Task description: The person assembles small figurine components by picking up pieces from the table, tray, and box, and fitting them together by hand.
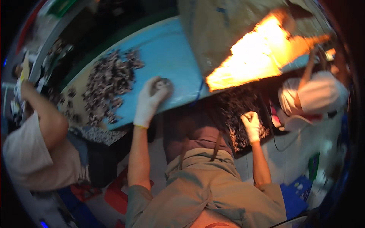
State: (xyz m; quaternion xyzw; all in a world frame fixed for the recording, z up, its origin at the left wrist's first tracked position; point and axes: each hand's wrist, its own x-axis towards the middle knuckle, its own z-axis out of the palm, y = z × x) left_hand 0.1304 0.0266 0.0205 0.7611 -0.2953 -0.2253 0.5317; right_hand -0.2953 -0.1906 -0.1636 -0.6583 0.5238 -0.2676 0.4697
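Observation:
My left hand (147, 102), in a white glove with a yellow cuff, is over the blue work surface (167, 45). Its fingers are wrapped round a round grey disc-like object (163, 87) with a darker centre; its exact kind does not show. On the same surface, left of that hand, lies a wide pile of small dark grey-brown pieces (108, 81). My right hand (251, 125), also white-gloved, hovers at a dark tray (237, 154) of similar small pieces (237, 114). Its fingers are drawn together in a pinch, and whatever they hold is too small to name.
A glaring bright patch (253, 53) covers the far right of the table. A person in a light shirt (36, 159) works at the left; another in a white cap (323, 93) is at the right. A red stool (118, 192) and a blue container (296, 195) stand low down.

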